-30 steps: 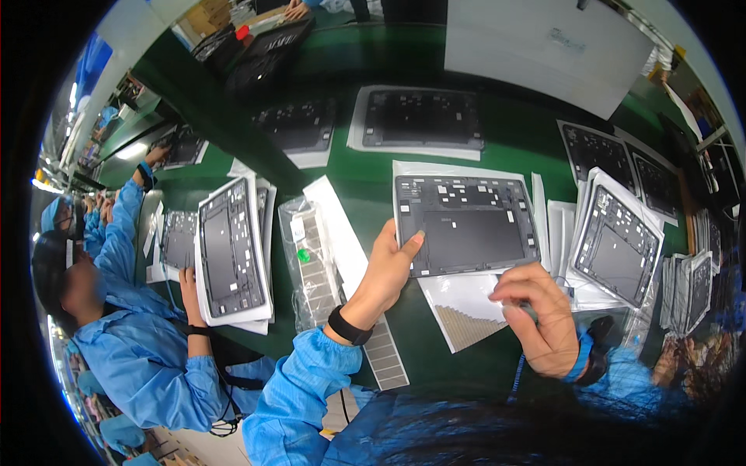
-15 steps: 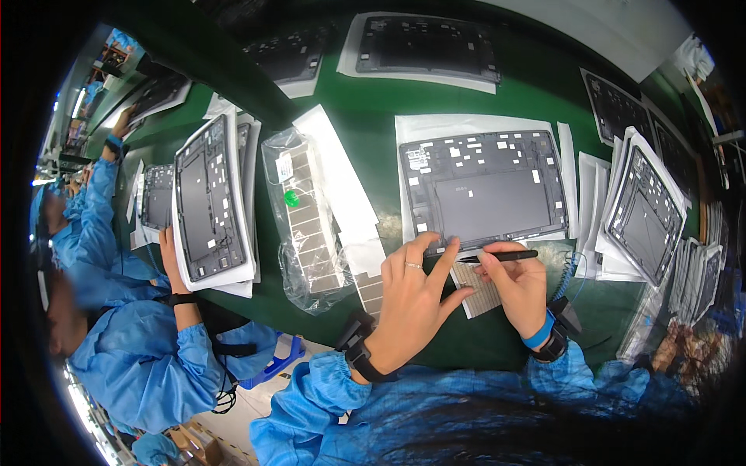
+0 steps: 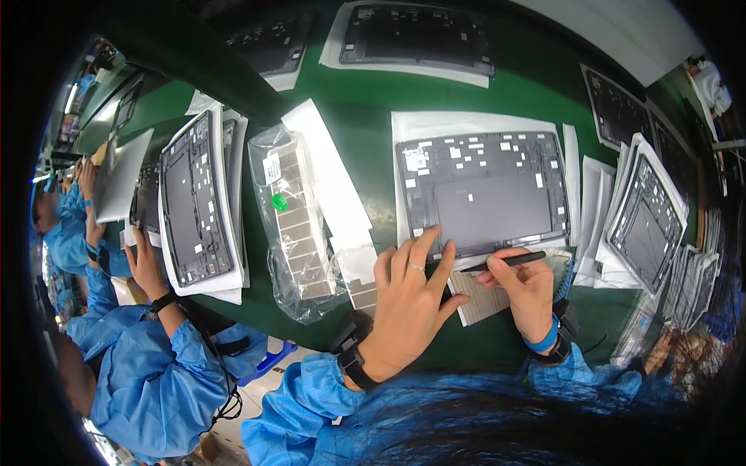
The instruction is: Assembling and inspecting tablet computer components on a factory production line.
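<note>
A flat dark tablet-sized housing (image 3: 497,203) with many small white pads lies on white sheeting before me. My left hand (image 3: 410,299), ringed on one finger, rests spread at its near left edge, index and middle fingertips touching the rim. In my right hand (image 3: 522,289), thumb and fingers pinch a slim black pen-like tool (image 3: 524,259). Its thin tip points left, by the housing's near edge; whether it is a pen or tweezers I cannot tell. Beneath that hand lies a ribbed beige strip sheet (image 3: 480,301), partly hidden.
To the left lie a clear plastic bag (image 3: 299,233) of grey-brown strips and a white backing sheet (image 3: 330,175). Stacked housings stand at left (image 3: 196,203) and right (image 3: 643,213). Another housing (image 3: 416,35) lies at the back. A co-worker's hand (image 3: 144,268) touches the left stack.
The black tool now slants more, its outer end higher than its tip. My left hand stays on the housing. At far left, a pale sheet now stands raised near another person's hands.
</note>
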Action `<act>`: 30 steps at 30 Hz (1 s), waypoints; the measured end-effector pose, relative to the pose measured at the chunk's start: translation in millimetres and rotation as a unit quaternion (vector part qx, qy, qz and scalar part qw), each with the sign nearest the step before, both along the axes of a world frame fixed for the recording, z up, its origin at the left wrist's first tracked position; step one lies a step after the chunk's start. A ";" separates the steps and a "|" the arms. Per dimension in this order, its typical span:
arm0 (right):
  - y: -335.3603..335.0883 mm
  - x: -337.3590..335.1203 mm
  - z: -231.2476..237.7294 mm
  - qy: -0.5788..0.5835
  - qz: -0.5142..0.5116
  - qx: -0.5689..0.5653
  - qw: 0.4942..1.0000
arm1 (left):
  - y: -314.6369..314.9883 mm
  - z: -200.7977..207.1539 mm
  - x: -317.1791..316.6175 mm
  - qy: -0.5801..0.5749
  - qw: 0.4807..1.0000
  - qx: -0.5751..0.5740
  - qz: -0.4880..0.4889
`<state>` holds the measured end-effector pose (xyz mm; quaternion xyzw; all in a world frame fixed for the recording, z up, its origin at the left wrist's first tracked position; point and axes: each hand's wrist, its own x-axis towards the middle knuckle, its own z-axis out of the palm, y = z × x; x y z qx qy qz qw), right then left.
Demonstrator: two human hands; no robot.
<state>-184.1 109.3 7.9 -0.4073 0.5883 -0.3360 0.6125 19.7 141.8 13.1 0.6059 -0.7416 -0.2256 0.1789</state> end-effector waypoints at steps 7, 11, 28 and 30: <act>-91.0 16.7 13.7 0.024 -0.077 -0.103 0.991 | -15.9 11.7 -0.8 0.021 1.000 0.017 -0.007; -137.5 36.4 -19.5 0.021 -0.057 -0.130 0.990 | -64.6 18.3 -9.8 0.019 0.999 -0.051 -0.008; -142.8 53.3 -34.4 0.013 -0.087 -0.148 0.985 | -93.3 -1.8 -21.7 -0.010 1.000 -0.011 0.016; -141.8 53.5 -33.4 0.008 -0.090 -0.149 0.985 | -92.3 -2.0 -22.5 -0.021 1.000 -0.016 0.018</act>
